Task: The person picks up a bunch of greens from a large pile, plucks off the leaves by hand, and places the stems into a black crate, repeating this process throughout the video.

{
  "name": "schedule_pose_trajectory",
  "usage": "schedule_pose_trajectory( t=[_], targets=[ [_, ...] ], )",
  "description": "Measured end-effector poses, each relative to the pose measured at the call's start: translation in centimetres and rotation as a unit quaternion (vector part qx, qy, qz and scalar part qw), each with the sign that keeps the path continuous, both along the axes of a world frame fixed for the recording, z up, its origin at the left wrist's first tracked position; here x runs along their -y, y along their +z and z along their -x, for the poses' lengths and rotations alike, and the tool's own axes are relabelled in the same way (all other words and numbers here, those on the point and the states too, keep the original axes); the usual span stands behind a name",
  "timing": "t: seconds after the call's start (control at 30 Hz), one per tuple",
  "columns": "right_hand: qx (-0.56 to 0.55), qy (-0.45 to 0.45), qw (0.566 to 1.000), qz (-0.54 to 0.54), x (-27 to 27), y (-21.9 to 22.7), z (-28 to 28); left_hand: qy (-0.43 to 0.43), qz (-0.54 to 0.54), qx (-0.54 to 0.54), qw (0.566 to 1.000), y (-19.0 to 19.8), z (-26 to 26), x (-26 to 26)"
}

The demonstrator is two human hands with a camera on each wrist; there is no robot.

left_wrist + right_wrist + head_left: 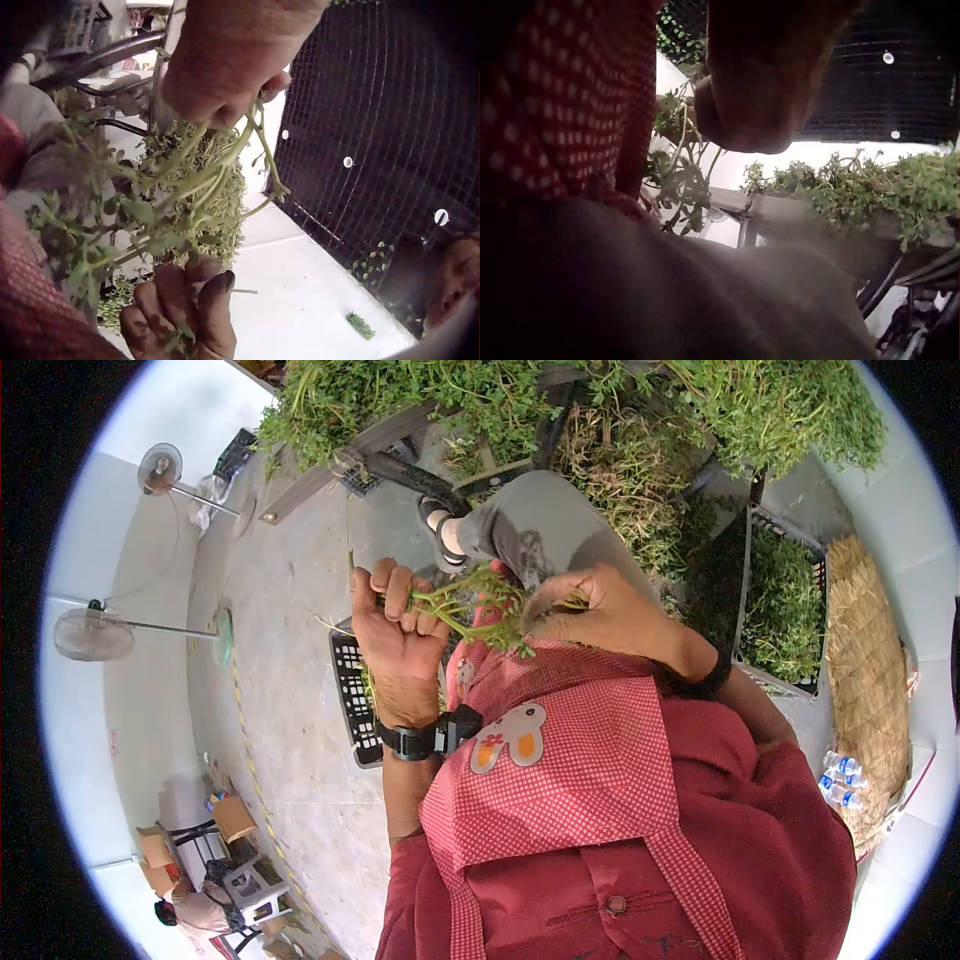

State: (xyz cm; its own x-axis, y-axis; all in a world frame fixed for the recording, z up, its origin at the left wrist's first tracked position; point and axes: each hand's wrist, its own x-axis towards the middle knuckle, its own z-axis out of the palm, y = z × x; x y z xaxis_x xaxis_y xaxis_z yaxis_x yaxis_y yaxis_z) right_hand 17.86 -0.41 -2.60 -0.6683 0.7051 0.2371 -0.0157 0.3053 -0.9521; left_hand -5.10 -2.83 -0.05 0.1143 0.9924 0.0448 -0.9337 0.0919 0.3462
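My left hand [400, 630] grips the stem ends of a branching green leafy sprig [465, 622], its fingers curled around them. In the left wrist view, several pale stems [206, 176] fan down from this hand [232, 60] toward small rounded leaves. My right hand [620, 615] is at the leafy end, thumb and fingers pinched together. A thin cut piece of stem [246, 291] pokes out beside the thumb of that hand [180, 311], and small leaf bits [180, 341] show in its palm. From the right wrist, the leaves [686, 180] hang beside the hand [750, 105].
Heaps of greens [430, 410] lie on a raised table ahead. A black crate [352, 695] stands below the left hand, and another crate of greens [785, 600] is at right. A straw mat roll [868, 670], water bottles [842, 780] and standing fans [95, 632] are farther out.
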Motion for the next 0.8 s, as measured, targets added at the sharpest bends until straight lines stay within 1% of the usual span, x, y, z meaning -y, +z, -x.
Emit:
schedule_pose_trajectory(
  t=[0.03,0.1,0.13,0.2,0.23,0.3,0.33,0.4,0.43,0.5,0.53,0.6,0.67,0.73,0.8],
  targets=[
    [0.000,0.002,1.000,0.001,0.3,0.5,0.1,0.002,0.001,0.000,1.000,-0.2,0.0,0.0],
    [0.065,-0.050,0.996,-0.017,0.8,2.7,0.5,-0.005,0.000,0.026,1.000,-0.4,-0.1,-0.2],
    [0.066,-0.051,0.996,-0.017,0.8,2.2,1.0,-0.006,0.000,0.027,1.000,-0.5,-0.2,-0.2],
    [0.061,-0.070,0.986,-0.141,0.7,1.2,2.1,0.014,0.044,0.025,0.999,-0.7,-0.5,-0.1],
    [0.062,-0.070,0.985,-0.142,0.5,1.1,2.4,0.014,0.043,0.025,0.999,-0.6,-0.6,-0.1],
    [0.081,-0.058,0.993,-0.069,0.1,1.3,2.9,0.050,0.071,-0.014,0.996,-0.3,-0.9,0.1],
    [0.082,-0.056,0.993,-0.069,0.0,1.4,3.1,0.052,0.071,-0.013,0.996,0.0,-1.3,0.3],
    [0.062,-0.059,0.994,-0.065,-0.3,1.6,3.2,0.127,0.174,-0.136,0.967,0.9,-2.6,0.3],
    [0.064,-0.060,0.994,-0.064,-0.6,1.5,3.2,0.127,0.175,-0.136,0.967,1.1,-3.4,0.3],
    [0.103,-0.048,0.980,-0.162,-1.1,1.3,3.2,0.116,0.211,-0.188,0.952,1.3,-4.7,0.3],
    [0.104,-0.048,0.980,-0.162,-1.0,1.5,3.0,0.069,0.155,-0.145,0.975,0.3,-3.8,0.3],
    [0.121,0.012,0.987,-0.109,-0.7,2.0,2.2,0.069,0.134,-0.127,0.980,-0.1,-3.2,0.3],
    [0.121,0.013,0.988,-0.099,-0.1,1.9,1.5,0.072,0.114,-0.110,0.985,-0.3,-2.6,0.4],
    [0.122,0.007,0.989,-0.084,0.2,1.5,1.3,0.035,0.088,-0.085,0.992,-0.6,-2.4,0.3],
    [0.186,-0.063,0.952,-0.235,0.2,0.6,1.5,0.013,0.072,-0.072,0.995,-1.2,-2.7,0.2]
  ],
)
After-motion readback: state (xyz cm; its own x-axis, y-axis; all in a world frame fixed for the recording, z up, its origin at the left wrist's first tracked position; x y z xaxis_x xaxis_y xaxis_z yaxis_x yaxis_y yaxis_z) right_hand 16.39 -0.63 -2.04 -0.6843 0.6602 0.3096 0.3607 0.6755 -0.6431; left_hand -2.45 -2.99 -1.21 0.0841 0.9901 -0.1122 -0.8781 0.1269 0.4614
